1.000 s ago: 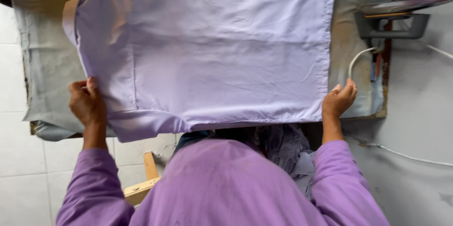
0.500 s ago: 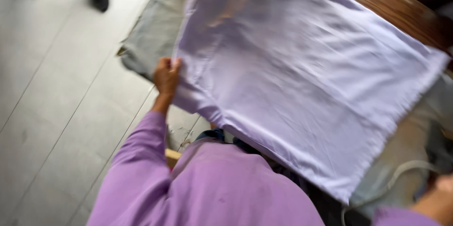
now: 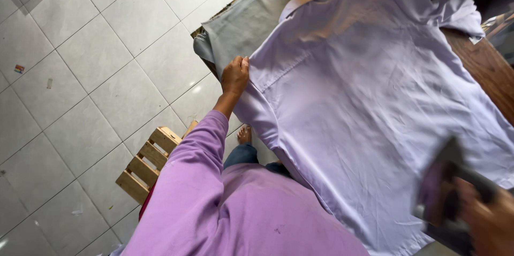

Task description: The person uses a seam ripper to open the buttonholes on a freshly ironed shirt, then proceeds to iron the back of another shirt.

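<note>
A pale lilac woven shirt (image 3: 375, 106) lies spread over the grey padded ironing table (image 3: 241, 20), one hand pinching its edge and the other bringing in an iron.

The left hand (image 3: 235, 75) has its fingers closed on the shirt's hem at the table's left edge, near the corner where the grey cover hangs loose. The right hand (image 3: 490, 224), blurred at the near right edge, is wrapped around the handle of a dark flat iron (image 3: 447, 192) over the cloth; how tightly it grips cannot be told. The shirt looks thin, light and limp, softly creased, likely to slide and bunch on the cover, so seams and hems seem the best places to hold. The iron is probably heavy and rigid. A slatted wooden stool (image 3: 147, 162) stands on the pale tiled floor (image 3: 80, 74) below.
</note>
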